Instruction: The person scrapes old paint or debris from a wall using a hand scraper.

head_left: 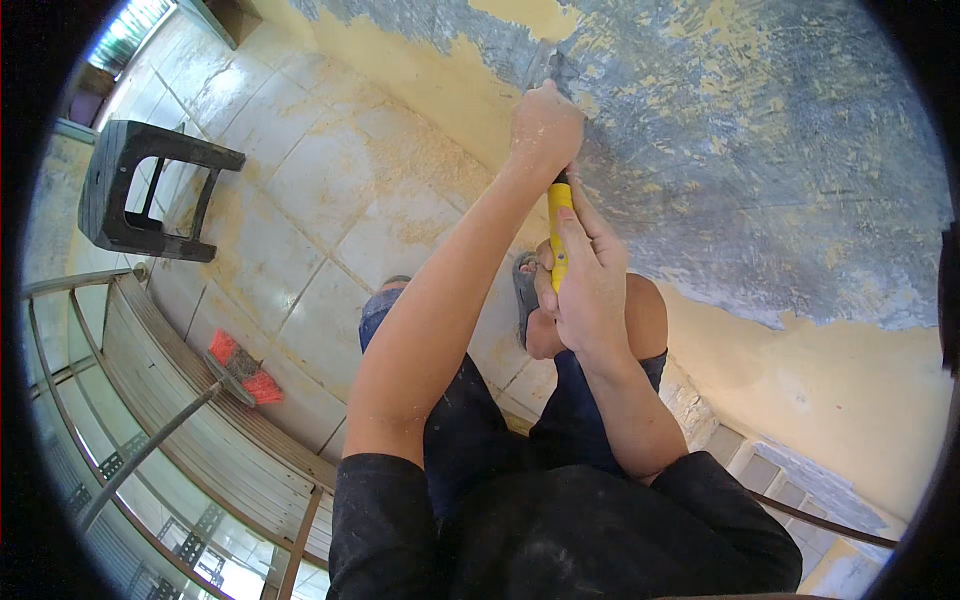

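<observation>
Both my hands are closed around one long-handled scraper (560,205) with a yellow and black handle. My left hand (547,128) grips it high up, close to the blade. Lower down, my right hand (592,275) wraps the yellow end of the handle. The dark blade meets the wall (740,180) near the top of the view, though its very edge is hard to make out. Where it works, yellow paint is partly stripped, leaving a grey, patchy surface flecked with yellow. Dust clings to my hands and forearms.
Paint flakes and dust lie over the pale floor tiles (335,290) along the wall. A dark plastic stool (115,190) rests on its side at left. Below it, a red-bristled broom (240,372) leans by a glass-and-metal frame (185,400). My sandalled foot (525,295) is near the wall.
</observation>
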Motion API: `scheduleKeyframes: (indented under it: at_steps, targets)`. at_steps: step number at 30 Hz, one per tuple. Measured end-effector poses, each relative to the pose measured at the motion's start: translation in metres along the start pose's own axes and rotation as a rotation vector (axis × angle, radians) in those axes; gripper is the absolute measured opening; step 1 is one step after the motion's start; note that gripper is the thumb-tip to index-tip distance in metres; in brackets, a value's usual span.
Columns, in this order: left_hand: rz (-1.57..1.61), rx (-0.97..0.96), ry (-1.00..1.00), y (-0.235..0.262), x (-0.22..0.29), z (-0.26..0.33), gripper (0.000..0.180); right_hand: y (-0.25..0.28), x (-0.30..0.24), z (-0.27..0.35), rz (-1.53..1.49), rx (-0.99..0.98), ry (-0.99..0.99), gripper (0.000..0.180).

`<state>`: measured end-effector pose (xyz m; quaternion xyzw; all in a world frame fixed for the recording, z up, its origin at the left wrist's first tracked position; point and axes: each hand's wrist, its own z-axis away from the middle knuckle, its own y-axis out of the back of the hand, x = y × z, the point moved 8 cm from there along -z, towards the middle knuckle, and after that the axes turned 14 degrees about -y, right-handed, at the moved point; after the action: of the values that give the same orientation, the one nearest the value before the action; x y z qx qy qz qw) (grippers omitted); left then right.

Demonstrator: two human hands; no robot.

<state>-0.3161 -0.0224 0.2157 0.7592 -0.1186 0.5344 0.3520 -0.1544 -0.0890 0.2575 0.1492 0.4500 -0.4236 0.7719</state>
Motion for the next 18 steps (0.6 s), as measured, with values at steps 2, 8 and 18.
scheduleKeyframes:
  at_steps: [2, 8, 18]
  targets:
    - [-0.258, -0.144, -0.168, -0.001, -0.003, -0.012, 0.041, -0.004, 0.002, -0.011, -0.013, 0.025, -0.08, 0.047]
    - [-0.174, -0.211, -0.056, 0.0, -0.031, -0.036, 0.032, -0.02, -0.009, -0.027, 0.052, -0.043, -0.09, 0.046]
    - [-0.21, -0.223, -0.177, 0.005, 0.021, 0.012, 0.042, -0.021, 0.018, 0.009, -0.126, -0.047, -0.055, 0.052]
